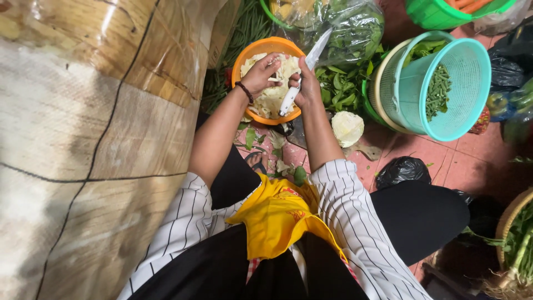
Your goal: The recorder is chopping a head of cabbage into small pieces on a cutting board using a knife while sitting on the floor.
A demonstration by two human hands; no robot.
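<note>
The left hand (261, 75) pinches a pale cabbage piece (276, 71) over the round orange plastic bowl (244, 55) of shredded cabbage, while the right hand (307, 83) is clenched around a white-handled knife (302, 78), blade angled up and away. A cut cabbage half (347, 129) lies nearby on the red tiled floor (472, 166). Judged best: short strokes away from the fingers, shreds falling inside the bowl

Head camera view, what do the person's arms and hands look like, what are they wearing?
Both hands are bare, no gloves. The left hand has a dark beaded bracelet around its wrist; the right hand shows no jewellery. Both forearms are uncovered, with white sleeves with thin dark pinstripes pushed up near the elbows.
</note>
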